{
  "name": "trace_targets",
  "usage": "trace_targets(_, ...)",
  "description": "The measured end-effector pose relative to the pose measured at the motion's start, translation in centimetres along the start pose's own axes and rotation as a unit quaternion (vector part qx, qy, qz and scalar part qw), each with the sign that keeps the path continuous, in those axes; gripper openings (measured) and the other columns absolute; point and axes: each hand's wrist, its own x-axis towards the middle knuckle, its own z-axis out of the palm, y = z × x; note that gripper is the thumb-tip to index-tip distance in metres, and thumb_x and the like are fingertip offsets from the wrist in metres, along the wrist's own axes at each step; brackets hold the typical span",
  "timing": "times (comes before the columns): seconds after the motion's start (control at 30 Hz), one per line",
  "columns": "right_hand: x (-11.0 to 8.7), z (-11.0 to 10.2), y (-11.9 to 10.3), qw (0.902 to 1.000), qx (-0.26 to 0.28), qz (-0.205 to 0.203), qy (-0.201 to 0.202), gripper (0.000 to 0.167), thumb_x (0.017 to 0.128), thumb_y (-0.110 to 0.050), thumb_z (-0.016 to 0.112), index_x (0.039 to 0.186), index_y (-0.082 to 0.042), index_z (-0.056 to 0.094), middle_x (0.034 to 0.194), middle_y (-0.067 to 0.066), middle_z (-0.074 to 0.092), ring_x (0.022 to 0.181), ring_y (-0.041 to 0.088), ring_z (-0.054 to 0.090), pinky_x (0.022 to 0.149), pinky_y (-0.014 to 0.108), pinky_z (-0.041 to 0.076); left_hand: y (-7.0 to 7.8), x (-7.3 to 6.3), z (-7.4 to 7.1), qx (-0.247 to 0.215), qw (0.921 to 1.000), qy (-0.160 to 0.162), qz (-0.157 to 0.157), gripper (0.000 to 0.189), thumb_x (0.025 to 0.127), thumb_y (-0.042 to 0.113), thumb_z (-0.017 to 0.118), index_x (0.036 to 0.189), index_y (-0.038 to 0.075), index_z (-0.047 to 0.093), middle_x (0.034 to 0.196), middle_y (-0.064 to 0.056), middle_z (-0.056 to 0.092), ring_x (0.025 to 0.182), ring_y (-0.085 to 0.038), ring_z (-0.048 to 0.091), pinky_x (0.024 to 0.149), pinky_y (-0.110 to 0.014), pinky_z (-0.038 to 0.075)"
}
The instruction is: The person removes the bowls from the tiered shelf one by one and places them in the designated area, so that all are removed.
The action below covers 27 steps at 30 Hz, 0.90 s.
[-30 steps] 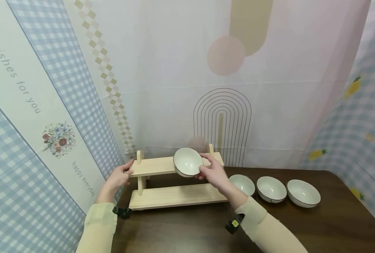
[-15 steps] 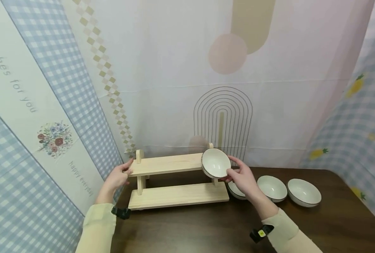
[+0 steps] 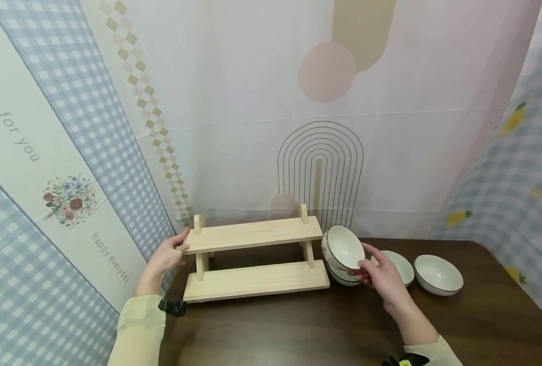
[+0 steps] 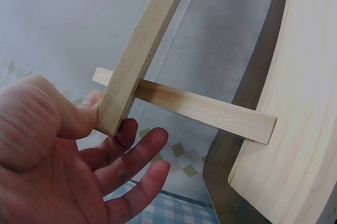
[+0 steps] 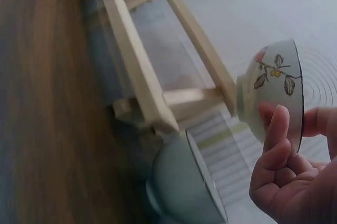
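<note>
My right hand pinches a white bowl by its rim, thumb at the inside edge and fingers under the outside. The bowl is tilted, and a flower-and-leaf pattern shows on its outer wall in the right wrist view. Beneath it, partly hidden, a second bowl stands on the table. At the far left, my left hand grips the end of the upper board of a two-tier wooden rack. In the left wrist view, the thumb and index finger pinch that board end while the other fingers are loosely bent.
Two more white bowls, a middle one and a right one, stand on the dark wooden table to the right. A patterned cloth hangs behind, and checked cloths hang at both sides.
My right hand has carried the bowl rightward and down, from in front of the rack's upper board to over the bowl beside the rack. My left hand keeps its hold on the rack.
</note>
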Motion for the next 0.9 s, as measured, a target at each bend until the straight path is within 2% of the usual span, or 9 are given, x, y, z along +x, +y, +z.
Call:
trace_targets(0.1,-1.0,-1.1,0.8,1.0,-0.002,0.006,0.008,0.065,0.11,-0.014,0.057,0.168,-0.01,0.029,0.092,0.007,0.08,0.076,0.011,0.071,0.071,0.026,0.056,-0.1,-0.1,-0.4,0.004,1.0,-0.002,0.007,0.06,0.114,0.01,0.046,0.17,0.012,0.026,0.165,-0.035,0.029,0.127,-0.044,0.049,0.088,-0.048,0.061)
trace_targets(0.27,-2.7,-3.2,2.1,0.9995,-0.003,0.009,0.031,0.066,0.111,-0.013,0.055,0.17,-0.008,0.024,0.088,0.003,0.08,0.075,0.007,0.071,0.067,0.023,0.055,-0.4,-0.4,-1.1,0.011,0.9997,-0.01,0.017,0.059,0.115,0.011,0.045,0.17,0.011,0.024,0.164,-0.037,0.03,0.137,-0.049,0.045,0.087,-0.045,0.062)
trace_targets(0.4,-4.3,-5.3,2.8,0.9981,-0.004,0.029,0.055,0.069,0.112,-0.014,0.054,0.171,-0.009,0.019,0.083,-0.002,0.079,0.074,0.004,0.071,0.064,0.02,0.054,-0.8,-0.4,-1.5,0.009,0.9996,-0.016,0.022,0.059,0.114,0.009,0.045,0.17,0.01,0.025,0.161,-0.037,0.034,0.133,-0.047,0.047,0.086,-0.045,0.061)
trace_targets(0.57,-6.2,-7.7,3.4,0.9953,-0.041,0.028,0.083,0.072,0.112,-0.013,0.052,0.172,-0.006,0.013,0.081,-0.004,0.078,0.074,0.003,0.071,0.063,0.02,0.053,-0.9,-0.3,-1.9,0.011,0.9991,-0.028,0.028,0.06,0.114,0.011,0.046,0.17,0.011,0.024,0.162,-0.036,0.032,0.132,-0.046,0.046,0.088,-0.047,0.061)
trace_targets(0.77,-8.2,-8.4,3.7,0.9902,-0.081,0.002,0.113,0.069,0.11,-0.009,0.051,0.169,0.002,0.017,0.081,-0.001,0.078,0.072,0.005,0.072,0.061,0.022,0.053,-1.1,-0.1,-2.2,0.01,0.9988,-0.036,0.032,0.06,0.113,0.01,0.047,0.17,0.012,0.026,0.167,-0.034,0.027,0.135,-0.047,0.044,0.088,-0.048,0.061)
trace_targets(0.9,-9.3,-8.4,3.8,0.986,-0.101,0.001,0.133,0.07,0.109,-0.009,0.053,0.168,0.004,0.019,0.085,0.003,0.078,0.074,0.009,0.074,0.067,0.024,0.059,-1.3,-0.3,-2.4,0.017,0.9987,-0.041,0.024,0.06,0.114,0.011,0.047,0.17,0.014,0.026,0.169,-0.032,0.026,0.134,-0.046,0.044,0.089,-0.049,0.059)
